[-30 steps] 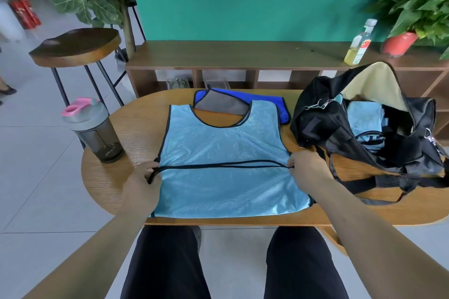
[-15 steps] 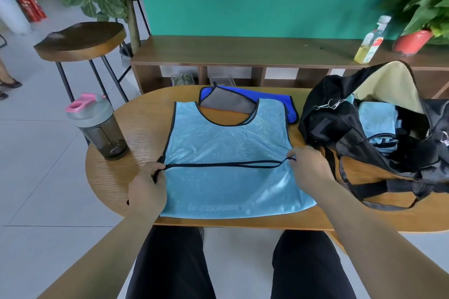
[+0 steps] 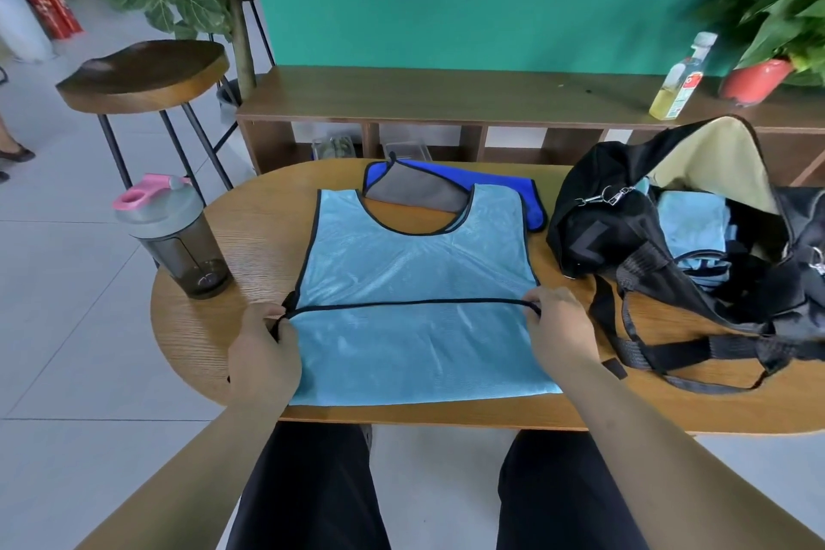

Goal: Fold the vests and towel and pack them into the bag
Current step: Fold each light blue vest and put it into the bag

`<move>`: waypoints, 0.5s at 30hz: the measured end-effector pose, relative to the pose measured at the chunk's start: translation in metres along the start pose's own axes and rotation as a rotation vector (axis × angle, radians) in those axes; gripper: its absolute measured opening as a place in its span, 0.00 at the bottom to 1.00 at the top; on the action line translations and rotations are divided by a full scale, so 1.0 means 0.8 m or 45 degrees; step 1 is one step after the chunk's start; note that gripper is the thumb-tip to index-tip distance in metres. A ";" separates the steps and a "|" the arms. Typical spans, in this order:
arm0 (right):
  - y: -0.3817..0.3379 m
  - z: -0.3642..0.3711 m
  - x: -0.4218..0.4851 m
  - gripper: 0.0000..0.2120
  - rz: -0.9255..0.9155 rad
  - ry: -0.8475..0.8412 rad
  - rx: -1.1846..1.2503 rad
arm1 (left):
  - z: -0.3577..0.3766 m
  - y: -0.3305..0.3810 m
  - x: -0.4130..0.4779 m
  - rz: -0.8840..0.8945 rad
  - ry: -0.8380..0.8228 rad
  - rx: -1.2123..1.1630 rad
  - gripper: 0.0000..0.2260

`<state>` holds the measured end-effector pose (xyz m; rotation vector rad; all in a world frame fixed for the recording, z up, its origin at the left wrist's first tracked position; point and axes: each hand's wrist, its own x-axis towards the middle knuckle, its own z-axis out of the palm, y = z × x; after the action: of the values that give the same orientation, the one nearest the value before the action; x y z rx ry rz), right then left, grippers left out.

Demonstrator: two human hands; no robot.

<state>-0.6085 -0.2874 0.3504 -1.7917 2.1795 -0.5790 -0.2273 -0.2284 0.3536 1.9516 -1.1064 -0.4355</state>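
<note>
— What's changed?
— Little. The doubled hem lines now lie as one across the light blue vest (image 3: 415,263), flat on the counter (image 3: 250,237).
— And the grips?
— The left grip (image 3: 263,348) and right grip (image 3: 562,330) each pinch a hem end. I'd guess another fold comes next.

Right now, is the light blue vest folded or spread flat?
Partly folded: the light blue vest has its black-trimmed hem lying across its middle, pinched at each end by the left hand and right hand.
</note>
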 end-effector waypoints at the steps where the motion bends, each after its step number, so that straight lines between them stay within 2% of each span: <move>1: 0.001 0.002 -0.001 0.12 -0.021 -0.006 -0.022 | 0.000 0.001 0.000 0.007 -0.009 0.004 0.09; 5: 0.002 0.004 -0.001 0.14 -0.048 -0.030 -0.064 | 0.000 -0.001 0.004 0.022 -0.038 0.084 0.12; 12: -0.002 -0.002 0.004 0.11 -0.035 -0.095 -0.109 | 0.002 -0.004 0.003 -0.020 -0.003 -0.005 0.06; 15: -0.007 -0.007 0.003 0.13 -0.081 -0.108 -0.171 | 0.000 -0.005 0.000 0.012 0.005 -0.064 0.04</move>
<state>-0.6064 -0.2902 0.3584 -1.9220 2.1574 -0.3703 -0.2253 -0.2270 0.3506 1.9016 -1.0918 -0.4498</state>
